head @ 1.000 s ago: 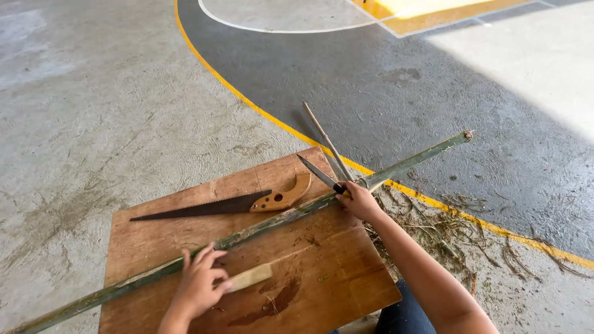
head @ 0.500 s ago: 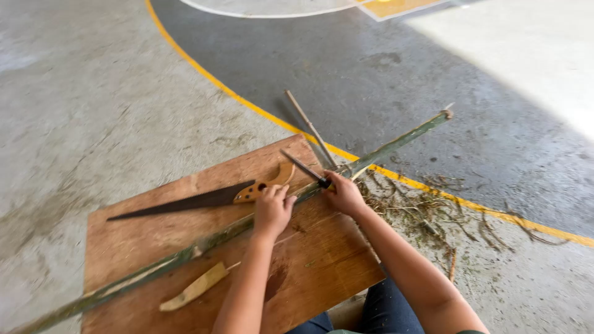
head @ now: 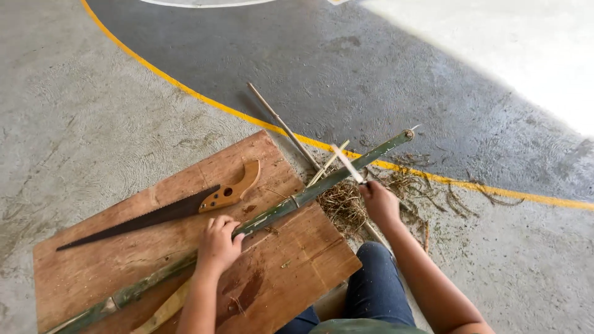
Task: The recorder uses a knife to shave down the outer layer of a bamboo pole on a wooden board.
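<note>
Nearest the camera, a pale split strip (head: 166, 307) lies on the wooden board (head: 111, 266), at its near edge, just beside the green bamboo pole (head: 278, 210). The left hand (head: 218, 245) presses down on that pole mid-board, fingers curled together over the stalk, clamped on it. The pole runs slantwise from the board's near left corner, across the board, off its right edge and out over the concrete floor (head: 80, 105), its cut end (head: 408, 133) reaching the yellow line (head: 185, 93).

Over on the right, the right hand (head: 378, 203) is closed tight around the handle of a knife (head: 348, 164), the pale blade angled up and resting against the pole past the board's right edge. Under it, a heap of dry shavings (head: 346, 207) on the floor.

Farther back on the board, a handsaw (head: 162, 213) with a wooden grip lies flat, just beyond the left hand. A thin stick (head: 281, 124) lies on the floor, crossing the yellow line.
</note>
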